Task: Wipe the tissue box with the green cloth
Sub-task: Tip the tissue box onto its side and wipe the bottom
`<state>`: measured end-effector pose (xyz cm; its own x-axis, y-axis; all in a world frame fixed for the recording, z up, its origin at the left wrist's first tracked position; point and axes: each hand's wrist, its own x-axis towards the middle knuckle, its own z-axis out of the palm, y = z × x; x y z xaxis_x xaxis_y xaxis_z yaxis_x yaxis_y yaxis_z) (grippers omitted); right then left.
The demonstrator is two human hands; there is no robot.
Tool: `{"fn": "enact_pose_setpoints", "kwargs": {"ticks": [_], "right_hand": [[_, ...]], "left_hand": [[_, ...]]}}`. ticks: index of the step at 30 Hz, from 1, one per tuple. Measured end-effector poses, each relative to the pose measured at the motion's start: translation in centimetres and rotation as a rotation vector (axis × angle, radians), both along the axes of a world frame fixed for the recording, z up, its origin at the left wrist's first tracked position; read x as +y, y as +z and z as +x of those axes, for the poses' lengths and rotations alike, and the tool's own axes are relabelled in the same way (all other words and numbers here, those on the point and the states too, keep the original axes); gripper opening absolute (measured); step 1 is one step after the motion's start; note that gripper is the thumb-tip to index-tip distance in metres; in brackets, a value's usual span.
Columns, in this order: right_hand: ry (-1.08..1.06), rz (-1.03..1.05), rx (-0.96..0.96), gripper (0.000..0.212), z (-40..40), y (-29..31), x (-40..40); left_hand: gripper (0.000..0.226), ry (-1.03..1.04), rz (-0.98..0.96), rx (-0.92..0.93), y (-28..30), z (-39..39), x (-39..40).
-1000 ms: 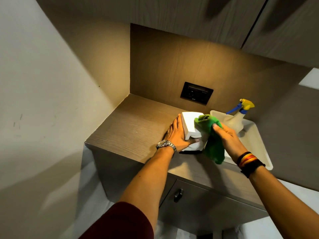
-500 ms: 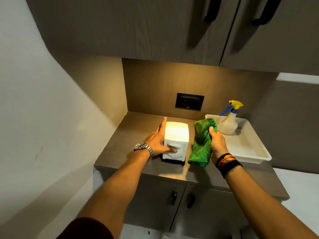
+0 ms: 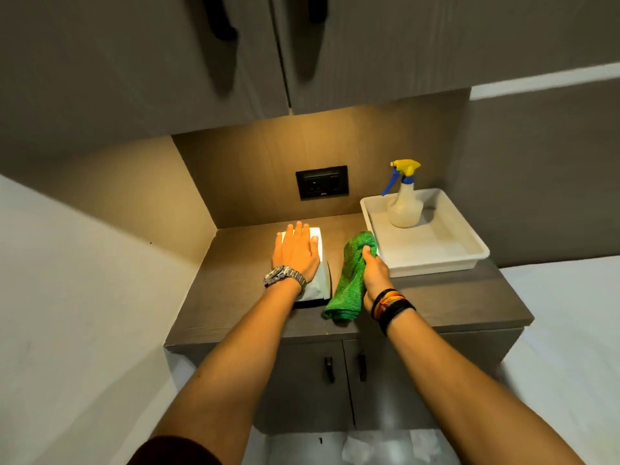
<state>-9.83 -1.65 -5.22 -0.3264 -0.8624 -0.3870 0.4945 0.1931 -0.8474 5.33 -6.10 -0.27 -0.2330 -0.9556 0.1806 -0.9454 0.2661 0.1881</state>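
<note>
1. Tissue box (image 3: 318,263) sits on the tabletop (image 3: 241,297) under your left hand (image 3: 295,253), whose grip is flat and spread: palm down on the top, fingers reaching toward the back edge, pinning the box, not clasping it.
2. Your right hand (image 3: 374,270) has its grip closed around the green cloth (image 3: 349,280), bunched in the fist with the loose end hanging to the tabletop's front part.
3. Cloth and box are just beside each other but apart; nothing green touches the white sides at this moment.
4. Beyond the cloth, a white tray (image 3: 436,260) holds a spray bottle (image 3: 404,203), near your right hand.
5. Progress, as I judge it: the wipe looks paused or close to finished, though the box's state gives no proof either way. If faces remain, you need to bring the cloth back across.
6. Against half a second ago: your left hand has moved from the box's near side, thumb on its front, up onto its top. The cloth stays off the box; a second ago it was pressed against it.
</note>
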Motion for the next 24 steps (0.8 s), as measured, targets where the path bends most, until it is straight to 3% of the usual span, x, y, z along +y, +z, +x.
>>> {"fn": "enact_pose_setpoints", "kwargs": {"ticks": [11,19,24], "right_hand": [[0.111,0.068,-0.168,0.058,3.4,-3.0,-0.4],[0.228,-0.001,-0.056,0.052,3.9,-0.3,-3.7],[0.249,-0.126,0.092,0.052,5.3,0.0,1.0]], "left_hand": [[0.064,-0.075,-0.03,0.048,-0.5,1.1,-0.5],[0.058,-0.071,-0.057,0.015,-0.8,0.7,-0.4],[0.056,-0.066,-0.078,0.022,-0.8,0.5,-0.3]]}}
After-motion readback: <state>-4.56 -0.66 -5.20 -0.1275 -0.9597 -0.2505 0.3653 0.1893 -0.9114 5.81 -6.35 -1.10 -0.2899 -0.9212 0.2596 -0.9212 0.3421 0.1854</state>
